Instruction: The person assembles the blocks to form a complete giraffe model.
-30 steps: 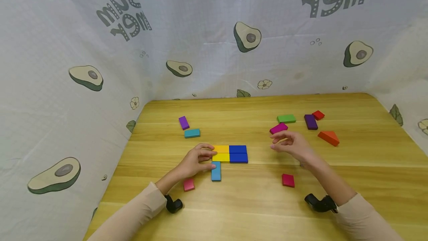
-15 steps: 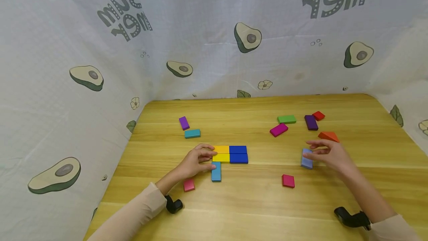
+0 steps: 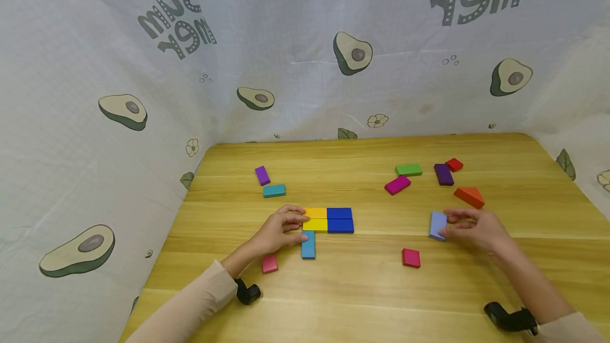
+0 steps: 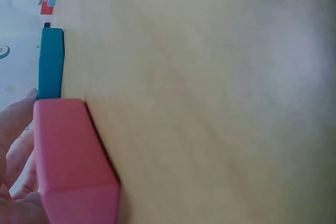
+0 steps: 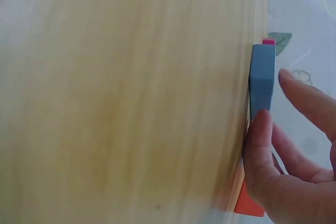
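In the head view my left hand [image 3: 275,233] rests at the left end of two yellow-orange blocks, the nearer being a yellow block [image 3: 315,225]. Its thumb touches the top of a light blue block [image 3: 308,247], which stands below the yellow one. Two dark blue blocks [image 3: 340,225] adjoin the yellow pair on the right. My right hand [image 3: 478,229] is at the right side of a periwinkle block [image 3: 437,225] lying on the table. In the right wrist view the thumb [image 5: 261,129] meets that block's near end, while the index finger [image 5: 304,95] stands apart from it.
Near the left wrist lies a pink block [image 3: 269,263]; a crimson square [image 3: 411,258] lies left of the right forearm. Farther back are purple [image 3: 262,175], teal [image 3: 274,190], green [image 3: 408,170], magenta [image 3: 397,184], dark purple [image 3: 443,174] and red [image 3: 455,164] blocks, plus an orange triangle [image 3: 469,197].
My right hand has moved right, from beside the magenta block to the periwinkle block, and slid to its right edge. The left hand and the blocks near it stay where they were.
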`<state>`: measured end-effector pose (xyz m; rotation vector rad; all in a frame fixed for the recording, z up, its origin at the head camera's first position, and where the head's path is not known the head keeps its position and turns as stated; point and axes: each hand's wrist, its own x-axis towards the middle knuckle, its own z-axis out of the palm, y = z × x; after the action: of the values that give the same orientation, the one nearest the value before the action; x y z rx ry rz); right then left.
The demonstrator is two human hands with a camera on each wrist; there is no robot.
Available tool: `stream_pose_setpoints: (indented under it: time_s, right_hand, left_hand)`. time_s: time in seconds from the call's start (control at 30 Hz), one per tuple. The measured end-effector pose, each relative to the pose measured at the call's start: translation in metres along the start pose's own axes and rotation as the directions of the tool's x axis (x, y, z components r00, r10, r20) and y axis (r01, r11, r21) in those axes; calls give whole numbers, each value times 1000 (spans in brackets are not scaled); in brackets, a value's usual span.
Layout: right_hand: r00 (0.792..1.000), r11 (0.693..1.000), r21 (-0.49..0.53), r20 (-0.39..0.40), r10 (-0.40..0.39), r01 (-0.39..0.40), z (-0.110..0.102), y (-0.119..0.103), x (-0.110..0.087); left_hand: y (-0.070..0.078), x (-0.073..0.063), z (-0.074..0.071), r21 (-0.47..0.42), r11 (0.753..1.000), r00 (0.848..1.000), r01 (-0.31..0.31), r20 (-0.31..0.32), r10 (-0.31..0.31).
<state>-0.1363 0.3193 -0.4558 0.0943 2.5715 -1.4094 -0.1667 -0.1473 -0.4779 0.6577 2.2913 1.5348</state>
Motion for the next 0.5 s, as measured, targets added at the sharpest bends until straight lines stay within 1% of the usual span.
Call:
stream_pose_setpoints:
  time_s: [0.17, 0.4, 0.5]
  right_hand:
    - [1000, 1000, -5, 13, 7, -7, 0, 0, 0]
    - [1000, 1000, -23, 19, 18, -18, -1, -2, 2]
    - [999, 999, -28, 34, 26, -25, -1, -3, 1]
  left_hand:
    - [-1, 0, 0, 9, 1000, 1000, 2, -3, -2]
    - [-3, 0, 0, -10, 1000, 1000, 2, -2, -2]
    - [-3, 1, 0, -11, 1000, 1000, 1, -1, -1]
